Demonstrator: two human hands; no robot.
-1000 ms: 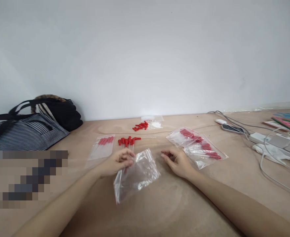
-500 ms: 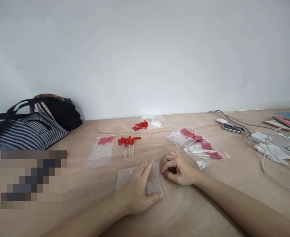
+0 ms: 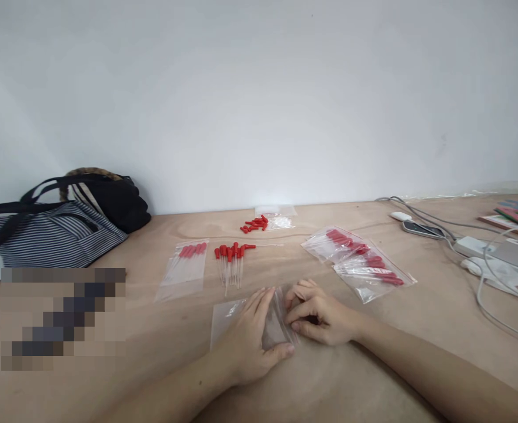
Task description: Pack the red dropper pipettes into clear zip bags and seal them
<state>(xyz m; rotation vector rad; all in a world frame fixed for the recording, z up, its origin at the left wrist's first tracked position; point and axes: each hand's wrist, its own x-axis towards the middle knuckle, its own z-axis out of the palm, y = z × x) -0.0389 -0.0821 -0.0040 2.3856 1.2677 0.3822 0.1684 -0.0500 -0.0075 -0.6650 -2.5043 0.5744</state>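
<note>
A clear plastic zip bag [image 3: 274, 332] lies flat on the wooden table in front of me. My left hand [image 3: 252, 338] presses down on it, fingers and thumb apart. At the bag's right edge, along the zip strip, my right hand [image 3: 318, 314] has its fingers curled and thumb pinched in on the edge; the fingertips are partly hidden. Just beyond the hands, several droppers with red rubber bulbs [image 3: 229, 254] lie in a group, one of them turned sideways. To their left, a clear bag [image 3: 181, 273] holds several red-topped droppers.
Filled zip bags of droppers [image 3: 368, 264] overlap on the right. Loose red bulbs [image 3: 255, 224] and thin clear tubes [image 3: 280, 222] lie near the wall. A striped bag [image 3: 60, 235] stands at far left. Cables and a power strip [image 3: 512, 252] are at right. One left patch is pixelated.
My right hand has moved slightly left and toward me, from beside the zip bag onto its zip edge. My left hand stays on the bag. The view has shifted slightly.
</note>
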